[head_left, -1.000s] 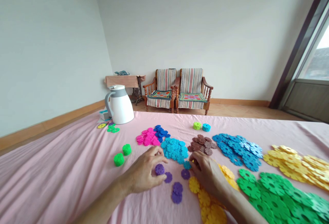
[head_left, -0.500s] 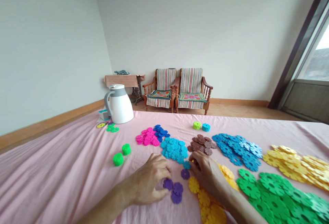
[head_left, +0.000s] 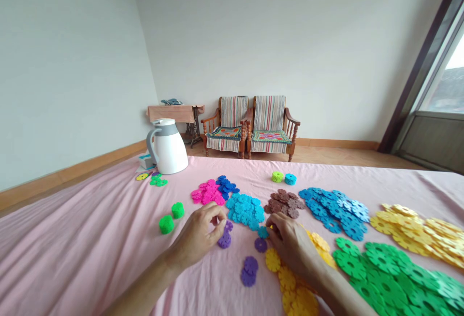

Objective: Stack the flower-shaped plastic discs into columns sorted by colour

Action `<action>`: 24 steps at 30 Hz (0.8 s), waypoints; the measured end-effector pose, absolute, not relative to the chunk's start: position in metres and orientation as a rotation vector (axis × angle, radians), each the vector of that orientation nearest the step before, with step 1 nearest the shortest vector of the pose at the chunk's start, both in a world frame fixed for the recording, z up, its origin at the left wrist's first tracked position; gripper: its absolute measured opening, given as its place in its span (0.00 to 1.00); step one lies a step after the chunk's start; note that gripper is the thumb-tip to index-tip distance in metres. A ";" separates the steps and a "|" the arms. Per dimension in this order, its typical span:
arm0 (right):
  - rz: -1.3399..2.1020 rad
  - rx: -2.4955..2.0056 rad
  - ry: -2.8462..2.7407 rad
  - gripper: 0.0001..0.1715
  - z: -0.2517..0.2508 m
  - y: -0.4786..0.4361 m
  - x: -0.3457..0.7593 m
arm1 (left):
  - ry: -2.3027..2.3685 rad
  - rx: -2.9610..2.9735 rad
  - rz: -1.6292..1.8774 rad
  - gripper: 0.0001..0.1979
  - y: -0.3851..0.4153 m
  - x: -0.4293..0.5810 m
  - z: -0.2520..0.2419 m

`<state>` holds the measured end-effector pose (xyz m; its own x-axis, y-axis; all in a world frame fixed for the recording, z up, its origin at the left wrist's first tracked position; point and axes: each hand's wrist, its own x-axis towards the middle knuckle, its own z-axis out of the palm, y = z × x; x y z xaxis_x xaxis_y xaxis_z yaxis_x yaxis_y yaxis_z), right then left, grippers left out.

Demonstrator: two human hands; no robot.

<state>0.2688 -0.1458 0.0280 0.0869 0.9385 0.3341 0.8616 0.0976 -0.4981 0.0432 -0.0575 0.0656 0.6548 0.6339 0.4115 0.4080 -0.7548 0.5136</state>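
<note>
My left hand [head_left: 201, 231] hovers left of the light blue pile, thumb and index finger pinched on a purple flower-shaped disc [head_left: 228, 226]. Just below it sits a small purple stack [head_left: 224, 240], partly behind that hand. My right hand [head_left: 292, 238] rests on the cloth over the orange-yellow discs [head_left: 288, 280]. Its fingers are curled closed, and what they hold, if anything, is hidden. At its fingertips lie a single light blue disc [head_left: 263, 232] and a purple disc [head_left: 260, 245]. Two overlapping purple discs [head_left: 249, 271] lie between my forearms.
Piles of pink [head_left: 208, 192], dark blue [head_left: 227, 187], light blue [head_left: 245, 208], brown [head_left: 284, 203], blue [head_left: 335, 209], pale yellow [head_left: 416, 231] and green discs [head_left: 395, 272] spread over the pink cloth [head_left: 126, 238]. Green stacks [head_left: 166, 224] stand left; a white jug [head_left: 170, 149] stands behind.
My left hand has moved up and left with a purple disc, away from the purple group near the front, to the small purple stack. My right hand has stayed in place.
</note>
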 end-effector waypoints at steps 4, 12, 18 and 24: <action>0.167 -1.775 -1.782 0.10 0.029 -0.146 0.269 | 0.953 2.432 0.676 0.06 -0.041 0.037 0.052; 0.155 -1.766 -1.782 0.10 0.027 -0.145 0.268 | 0.978 2.383 0.579 0.06 -0.035 0.035 0.047; 0.160 -1.776 -1.776 0.10 0.027 -0.145 0.268 | 0.971 2.443 0.513 0.06 -0.036 0.035 0.047; 0.143 -1.773 -1.780 0.10 0.028 -0.146 0.268 | 0.909 2.484 0.831 0.07 -0.049 0.038 0.059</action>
<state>0.2678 -0.1458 0.0279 0.0879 0.9360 0.3410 0.8694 0.0950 -0.4849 0.0383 -0.0487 0.0593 0.6185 0.6758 0.4010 0.4598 -0.7251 0.5127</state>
